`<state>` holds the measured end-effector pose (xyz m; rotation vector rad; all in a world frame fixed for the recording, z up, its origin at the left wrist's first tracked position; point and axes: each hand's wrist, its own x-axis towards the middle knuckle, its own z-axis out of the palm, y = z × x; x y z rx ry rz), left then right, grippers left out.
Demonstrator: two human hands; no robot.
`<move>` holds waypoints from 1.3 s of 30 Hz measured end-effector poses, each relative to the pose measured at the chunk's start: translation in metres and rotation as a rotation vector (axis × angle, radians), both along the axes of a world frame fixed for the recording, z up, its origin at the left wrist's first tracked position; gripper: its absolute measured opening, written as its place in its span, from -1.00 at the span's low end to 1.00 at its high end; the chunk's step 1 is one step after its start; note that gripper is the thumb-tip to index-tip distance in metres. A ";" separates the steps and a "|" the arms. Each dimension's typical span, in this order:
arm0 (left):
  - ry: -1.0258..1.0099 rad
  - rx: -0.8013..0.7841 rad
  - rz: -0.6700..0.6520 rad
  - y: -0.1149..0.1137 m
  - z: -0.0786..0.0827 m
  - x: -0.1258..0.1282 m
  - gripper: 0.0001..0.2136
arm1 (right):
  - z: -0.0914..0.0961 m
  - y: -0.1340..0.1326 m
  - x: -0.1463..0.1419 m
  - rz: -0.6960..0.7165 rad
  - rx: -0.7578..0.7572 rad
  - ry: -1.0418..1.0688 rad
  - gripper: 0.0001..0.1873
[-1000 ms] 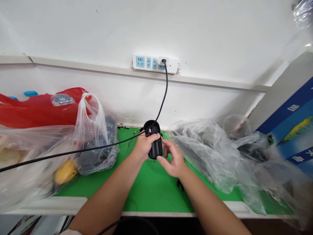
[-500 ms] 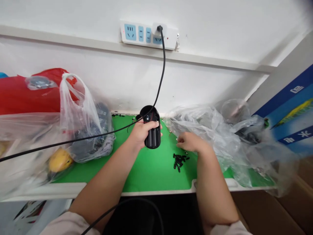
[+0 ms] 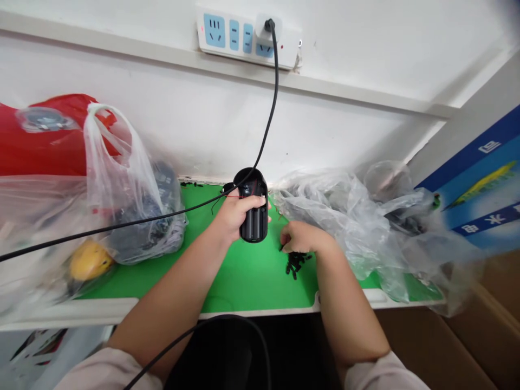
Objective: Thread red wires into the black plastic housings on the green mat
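Note:
My left hand (image 3: 233, 216) is wrapped round a black cylindrical housing (image 3: 254, 208) held upright above the green mat (image 3: 244, 271); thin red and black wires show at its top. My right hand (image 3: 298, 238) hovers palm down over a small pile of black screws (image 3: 296, 261) on the mat, fingers curled and pinched at the pile's edge. What the fingertips hold is hidden.
A black power cord (image 3: 268, 103) runs from the wall power strip (image 3: 247, 38) past the housing and off to the left. Clear plastic bags of parts (image 3: 134, 206) lie left, crumpled clear bags (image 3: 357, 216) right, a red bag (image 3: 44, 135) far left, a blue box (image 3: 479, 189) at right.
My right hand left the housing, went right to the screws, then drew back a little toward the pile. The left hand keeps holding the housing. The view tilted down.

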<state>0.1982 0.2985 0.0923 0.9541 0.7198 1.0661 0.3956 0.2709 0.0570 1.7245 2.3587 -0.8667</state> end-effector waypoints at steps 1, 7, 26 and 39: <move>0.005 -0.006 0.000 0.000 0.000 0.000 -0.76 | -0.001 0.000 0.000 0.008 0.025 0.013 -0.81; 0.014 -0.004 -0.001 0.002 -0.003 0.001 -0.78 | 0.000 0.000 0.004 0.019 0.062 0.068 -0.60; -0.014 -0.075 -0.095 -0.008 0.005 0.001 -0.65 | 0.004 0.003 -0.014 -0.355 0.225 0.745 -0.92; 0.091 -0.025 -0.066 -0.007 0.001 0.005 -0.61 | 0.015 -0.003 -0.023 -0.449 -0.155 1.666 -0.72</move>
